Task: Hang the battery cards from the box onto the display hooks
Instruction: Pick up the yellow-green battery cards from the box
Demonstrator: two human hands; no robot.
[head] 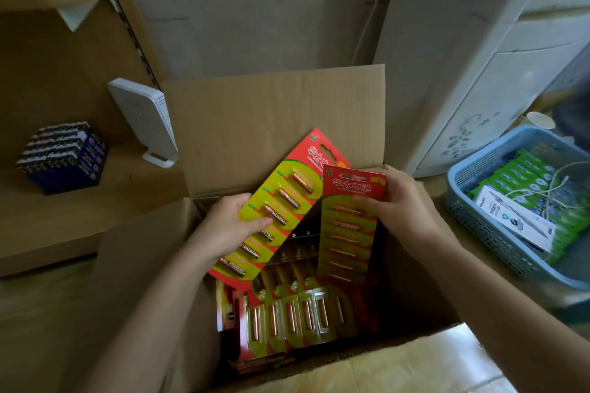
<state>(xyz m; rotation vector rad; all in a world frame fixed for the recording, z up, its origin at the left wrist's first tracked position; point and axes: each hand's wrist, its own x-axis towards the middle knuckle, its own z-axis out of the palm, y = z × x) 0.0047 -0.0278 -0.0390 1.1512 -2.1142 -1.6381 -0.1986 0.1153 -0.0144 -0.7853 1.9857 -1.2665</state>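
Two battery cards are held above an open cardboard box [281, 124]. Each card is red with yellow-green bands and a column of small copper-coloured cells under clear blisters, with a hang slot at the red header. The left card [287, 198] is tilted, its header pointing far and to the right. The right card [349, 226] hangs nearly upright, and its upper left corner overlaps the left card. More cards [293, 319] of the same kind are stacked inside the box, nearer in the scene, with their cells standing side by side.

The left hand [230, 226] is closed on the left card's left edge, the thumb laid across its face. The right hand [399, 201] is pinched on the right card's upper right corner, fingers curled over the header. Both forearms reach in from the near edge.

A blue basket [472, 169] of green packs is seen at the right, and a white device [143, 121] leans on a wooden shelf [64, 217] at the left.
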